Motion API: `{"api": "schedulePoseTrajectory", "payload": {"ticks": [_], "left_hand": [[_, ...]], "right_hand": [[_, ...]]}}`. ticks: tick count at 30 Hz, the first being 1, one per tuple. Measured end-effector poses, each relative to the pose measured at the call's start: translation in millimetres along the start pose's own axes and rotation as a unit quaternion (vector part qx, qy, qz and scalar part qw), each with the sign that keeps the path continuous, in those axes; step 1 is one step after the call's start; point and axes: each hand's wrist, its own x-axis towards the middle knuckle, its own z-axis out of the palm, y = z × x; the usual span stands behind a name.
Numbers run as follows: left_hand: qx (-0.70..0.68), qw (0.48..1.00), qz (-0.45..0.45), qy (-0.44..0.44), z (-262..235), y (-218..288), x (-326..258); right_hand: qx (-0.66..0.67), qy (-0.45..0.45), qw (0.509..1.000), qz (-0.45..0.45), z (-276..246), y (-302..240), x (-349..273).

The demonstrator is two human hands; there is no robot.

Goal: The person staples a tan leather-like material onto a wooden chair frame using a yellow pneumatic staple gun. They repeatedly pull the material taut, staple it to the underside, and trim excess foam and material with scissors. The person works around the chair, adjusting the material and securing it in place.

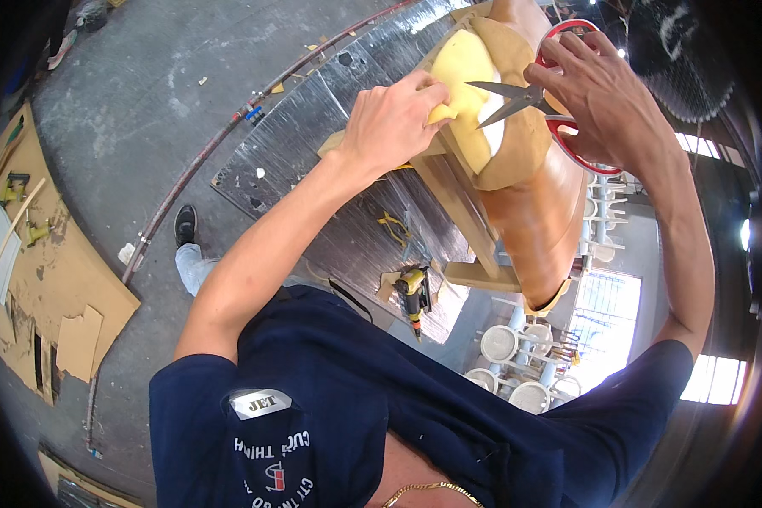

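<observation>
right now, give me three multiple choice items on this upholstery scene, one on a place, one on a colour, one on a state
1. Where does the yellow power tool lie?
A. on the silver sheet below the piece
B. in the left hand
C. on the cardboard at far left

2. What colour are the handles of the scissors?
A. black
B. red
C. green

3. How do the scissor blades stand?
A. shut tight
B. apart, tips over the yellow foam
C. lying on the floor

Answers:
1. A, the tool rests on the silver sheet under the wooden frame.
2. B, red loops show around the right hand.
3. B, the blades spread over the yellow foam, which the left hand presses beside the tan leather cover.
</observation>
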Motion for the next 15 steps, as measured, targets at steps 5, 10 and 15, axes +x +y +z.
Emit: {"api": "schedulePoseTrajectory", "payload": {"ticks": [5,10,15], "left_hand": [[-0.05,0.998,-0.003,0.03,6.2,-5.2,-5.8],[-0.055,0.998,-0.006,0.038,8.3,-3.5,-7.4],[-0.057,0.998,-0.012,0.037,11.2,-8.1,-9.6]], "right_hand": [[0.042,0.009,0.999,-0.006,2.4,-8.4,7.2],[0.001,0.0,0.999,-0.032,-7.6,-26.3,29.6],[-0.007,-0.014,0.998,-0.062,4.1,-31.9,47.2]]}}
